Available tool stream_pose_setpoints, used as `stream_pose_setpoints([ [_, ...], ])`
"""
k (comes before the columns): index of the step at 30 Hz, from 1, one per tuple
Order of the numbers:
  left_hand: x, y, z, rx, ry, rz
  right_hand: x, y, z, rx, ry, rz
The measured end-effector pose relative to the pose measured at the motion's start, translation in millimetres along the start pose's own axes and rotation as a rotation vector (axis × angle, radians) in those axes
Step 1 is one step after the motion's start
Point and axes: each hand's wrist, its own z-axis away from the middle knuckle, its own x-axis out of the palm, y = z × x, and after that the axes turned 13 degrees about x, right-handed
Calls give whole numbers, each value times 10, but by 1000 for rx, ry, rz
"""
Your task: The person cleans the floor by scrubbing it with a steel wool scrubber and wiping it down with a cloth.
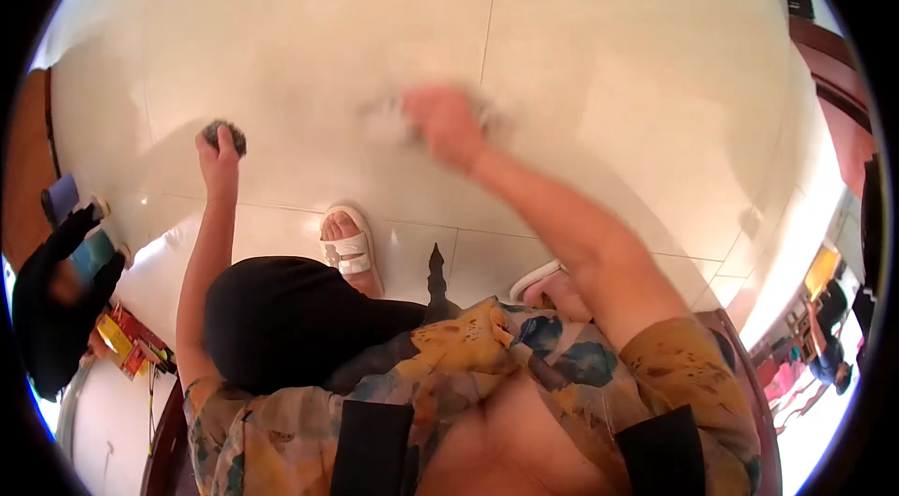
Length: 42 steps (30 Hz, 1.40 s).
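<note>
On the left, my left hand is closed round a dark grey, rough-textured scouring pad, held over the pale tiled floor. My right hand is blurred by motion near the middle of the floor, low against the tiles. A greyish, smeared cloth-like thing shows under and beside it, too blurred to make out for certain. The fingers of my right hand look pressed together on it.
My sandalled foot is below, between my arms; another sandal lies near my right forearm. A person in black is at the left edge, near red and yellow boxes. More people appear at the far right.
</note>
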Motion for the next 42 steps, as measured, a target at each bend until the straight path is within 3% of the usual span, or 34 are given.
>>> stream_pose_setpoints([
  [1,170,58,-124,82,-5,32,86,-257,361,323,-401,-149],
  [3,477,242,-353,206,-45,57,168,-296,1086,-162,-770,-136],
  [4,628,278,-467,262,-89,57,-26,-354,1098,-98,-837,-225],
  [5,862,-70,-658,414,-143,61,-260,-434,996,-35,-898,-317],
  [6,985,46,-726,533,-157,-132,-436,-407,811,44,-661,-283],
  [8,1193,219,-849,766,-104,-47,-854,-147,282,171,-272,-59],
  [9,1267,223,-887,783,-62,-69,-1163,-96,-113,288,-122,145],
  [11,1404,203,-917,814,11,-112,-1748,-5,-798,758,211,137],
  [12,1426,231,-930,811,10,-105,-1941,105,-1129,735,359,248],
  [15,1360,270,-965,814,-10,-98,-1973,1096,-1949,839,649,-165],
  [17,1363,231,-960,814,-23,-93,-1663,1488,-2270,352,507,715],
  [18,1377,233,-996,824,-13,-83,-1341,1299,-2456,330,454,731],
  [19,1386,237,-1006,835,-8,-72,-972,1094,-2448,118,408,649],
  [21,1375,219,-959,833,-18,-70,-295,748,-2060,44,275,507],
  [23,1387,205,-994,833,-16,-77,-74,77,-1375,135,-40,332],
  [25,1375,214,-997,823,-24,-74,72,-313,-496,308,-249,282],
  [28,1414,268,-1001,793,-45,-120,6,-762,755,386,-528,131],
  [30,1450,229,-976,829,-8,-78,58,-1075,1544,648,-634,139],
  [32,1427,248,-940,807,-35,-120,217,-1150,2278,1097,-670,114],
  [34,1432,225,-928,780,-49,-121,358,-1308,2444,1290,-748,133],
  [36,1464,210,-949,773,-55,-123,376,-1225,2331,1230,-881,235],
  [38,1445,203,-937,780,-58,-135,63,-1391,1644,1427,-917,124],
  [40,1440,236,-902,780,-40,-151,-195,-1413,1355,1136,-797,74],
  [42,1444,204,-913,775,-45,-176,-573,-1679,907,1453,-250,-350],
])
